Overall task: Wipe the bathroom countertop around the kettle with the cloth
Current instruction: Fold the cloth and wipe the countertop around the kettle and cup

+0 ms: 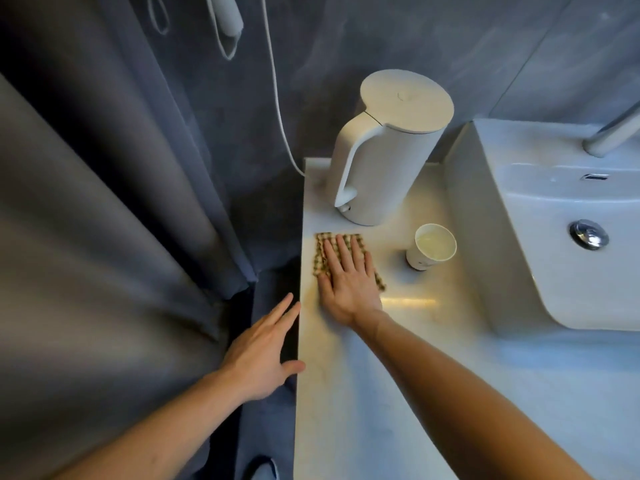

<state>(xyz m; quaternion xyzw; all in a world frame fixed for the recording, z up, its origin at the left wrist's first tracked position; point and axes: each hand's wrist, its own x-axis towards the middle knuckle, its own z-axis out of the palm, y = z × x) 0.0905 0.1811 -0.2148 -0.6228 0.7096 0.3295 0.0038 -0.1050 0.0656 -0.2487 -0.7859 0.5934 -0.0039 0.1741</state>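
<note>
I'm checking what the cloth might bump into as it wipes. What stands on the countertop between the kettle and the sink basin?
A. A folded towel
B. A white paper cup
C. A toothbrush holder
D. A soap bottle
B: a white paper cup stands upright on the countertop, right of the checked cloth that the right hand presses flat, in front of the kettle and beside the sink basin.

Dim bluish light, warm glare streak on the countertop (408, 301), wide-angle bending at edges, soft focus throughout
</note>
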